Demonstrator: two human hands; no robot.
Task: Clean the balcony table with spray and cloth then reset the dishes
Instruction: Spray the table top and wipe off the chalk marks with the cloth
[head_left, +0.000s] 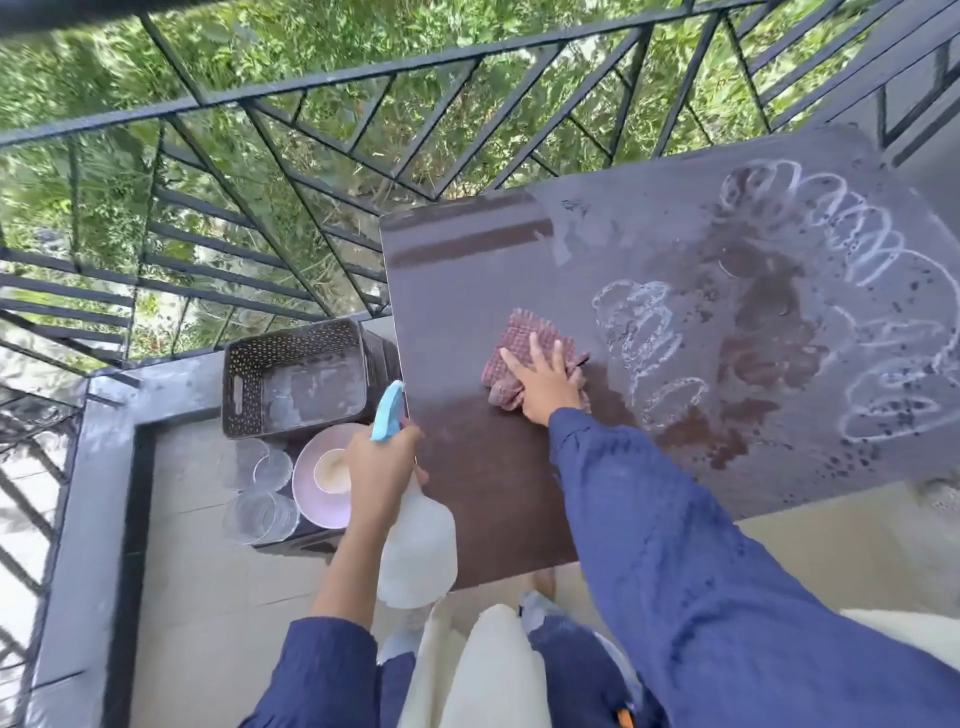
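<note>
**Brown counter (467, 291), wet and foamy, with cloth and spray in hand**

Black metal railing (291, 88) runs across the upper left and top of the frame, with green plants (104, 67) behind it. Below it, at centre left, a dark perforated basket (244, 384) stands just beside the counter's left edge. Under the basket in the frame sit several clear glasses (262, 512), grouped close together. Just right of them is a pink plate (311, 499) with a small pale bowl (332, 470) on it. These dishes rest on something dark and low above the tiled floor (208, 597); what it is cannot be told.

The left hand (382, 467) comes next, at the counter's lower left edge. Its fingers are curled around the neck of a white spray bottle (418, 540). The bottle's light blue head points toward the top of the frame.

Right of centre, a red-and-white checked cloth (519, 338) lies bunched on the counter. The right hand (545, 382) presses flat on it, fingers (535, 351) straight and slightly spread, in a blue sleeve.

Farther right, the counter carries white foam loops (831, 244) in curling lines, with dark wet patches between them and small spots scattered toward the right edge.
</note>
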